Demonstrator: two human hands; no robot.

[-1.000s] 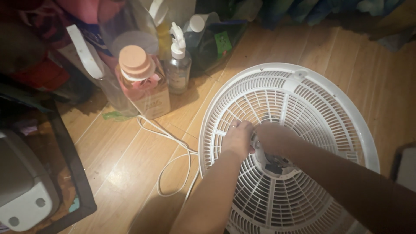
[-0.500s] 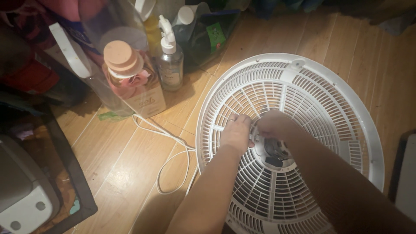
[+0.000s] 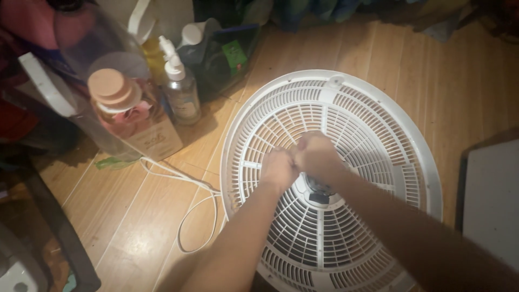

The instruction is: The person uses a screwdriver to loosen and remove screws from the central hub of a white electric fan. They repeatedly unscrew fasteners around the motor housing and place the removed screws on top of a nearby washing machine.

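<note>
A round white plastic fan grille (image 3: 378, 130) lies flat on the wooden floor. My left hand (image 3: 278, 168) and my right hand (image 3: 316, 154) meet at its centre, fingers curled and knuckles touching, just above the dark hub (image 3: 319, 192). What the fingers grip is hidden beneath them. A white power cord (image 3: 189, 200) loops on the floor left of the grille.
Left of the grille stand a pink bottle with a round tan cap (image 3: 127, 116), a clear pump bottle (image 3: 181, 92) and a dark bag (image 3: 221, 59). A dark frame (image 3: 59, 238) borders the lower left. A pale flat panel (image 3: 492, 200) lies at the right edge.
Both hands have drawn closer together at the grille's centre and now touch. The view has shifted, so the grille and bottles sit further left in the frame.
</note>
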